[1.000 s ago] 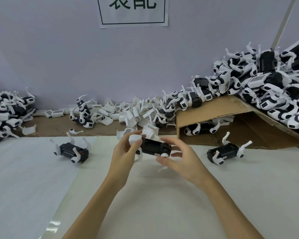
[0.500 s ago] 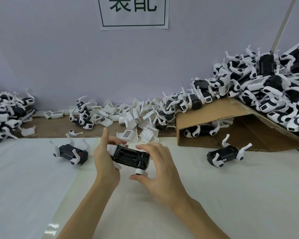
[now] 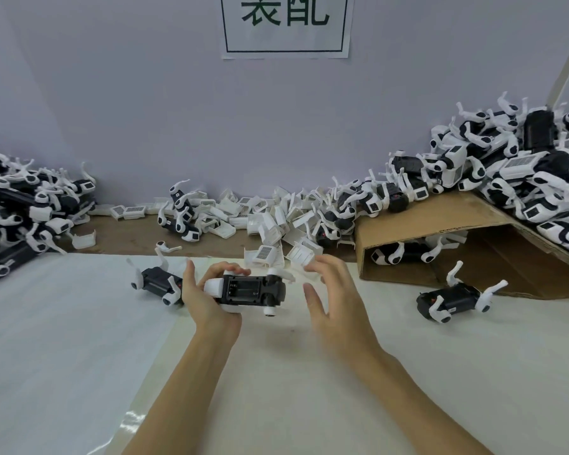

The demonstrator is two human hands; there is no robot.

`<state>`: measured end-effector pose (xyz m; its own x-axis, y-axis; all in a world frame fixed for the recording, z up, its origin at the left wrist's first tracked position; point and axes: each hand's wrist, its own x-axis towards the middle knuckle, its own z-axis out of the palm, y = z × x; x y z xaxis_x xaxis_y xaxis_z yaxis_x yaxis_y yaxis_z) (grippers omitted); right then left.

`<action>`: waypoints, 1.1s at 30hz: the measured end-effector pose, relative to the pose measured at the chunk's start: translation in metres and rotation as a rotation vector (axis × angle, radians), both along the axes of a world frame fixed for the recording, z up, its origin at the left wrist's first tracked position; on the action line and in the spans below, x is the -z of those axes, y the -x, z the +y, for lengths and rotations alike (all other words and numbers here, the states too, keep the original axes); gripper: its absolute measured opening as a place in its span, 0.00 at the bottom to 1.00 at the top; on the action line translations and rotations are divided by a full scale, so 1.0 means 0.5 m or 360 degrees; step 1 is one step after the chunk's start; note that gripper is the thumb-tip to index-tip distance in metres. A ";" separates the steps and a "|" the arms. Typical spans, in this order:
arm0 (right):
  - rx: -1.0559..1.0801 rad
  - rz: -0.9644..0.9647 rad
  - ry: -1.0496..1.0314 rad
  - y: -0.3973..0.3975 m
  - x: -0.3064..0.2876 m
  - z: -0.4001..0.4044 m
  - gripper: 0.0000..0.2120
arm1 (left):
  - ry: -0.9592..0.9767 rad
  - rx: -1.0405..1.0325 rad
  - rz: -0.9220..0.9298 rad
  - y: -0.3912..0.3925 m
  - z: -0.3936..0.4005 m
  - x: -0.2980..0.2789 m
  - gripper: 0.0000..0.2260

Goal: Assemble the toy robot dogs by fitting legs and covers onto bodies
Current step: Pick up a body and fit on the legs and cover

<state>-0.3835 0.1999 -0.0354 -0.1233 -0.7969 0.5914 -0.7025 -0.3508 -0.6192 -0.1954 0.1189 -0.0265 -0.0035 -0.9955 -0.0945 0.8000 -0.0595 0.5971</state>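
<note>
One toy body [image 3: 248,289] is gripped by the left hand [image 3: 207,300]; the right hand [image 3: 334,298] hovers beside it, fingers [image 3: 312,298] spread open.

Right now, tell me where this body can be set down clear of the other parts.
Bare white sheet between the forearms, below the held body. Also bare left of the left hand. Crowded: covers along the wall, cardboard piled with dogs.

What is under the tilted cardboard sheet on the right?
Under the cardboard sheet, one black-and-white toy dog lies in the opening. Deeper in, the space is shadowed; more parts there cannot be made out.
</note>
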 end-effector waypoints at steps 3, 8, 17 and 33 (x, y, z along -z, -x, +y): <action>0.0116 0.0251 -0.0427 0.044 0.012 -0.059 0.12 | -0.0055 0.0016 0.0056 -0.003 -0.009 0.001 0.31; -0.0042 0.0596 -0.0551 0.085 0.009 -0.093 0.15 | -0.0074 0.0044 0.0102 -0.002 -0.012 -0.001 0.30; 0.0130 -0.0542 -0.0368 0.060 -0.042 -0.042 0.10 | -0.0140 0.0128 0.0002 0.007 -0.010 0.003 0.29; -0.0326 -0.2544 -0.0538 0.090 -0.072 0.046 0.17 | -0.0209 0.0195 -0.0534 0.089 0.059 -0.023 0.27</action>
<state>-0.4283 0.2229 0.0006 -0.2826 -0.9344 -0.2171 0.7223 -0.0584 -0.6891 -0.2401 0.1483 -0.0148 -0.0688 -0.9690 -0.2371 0.5433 -0.2357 0.8058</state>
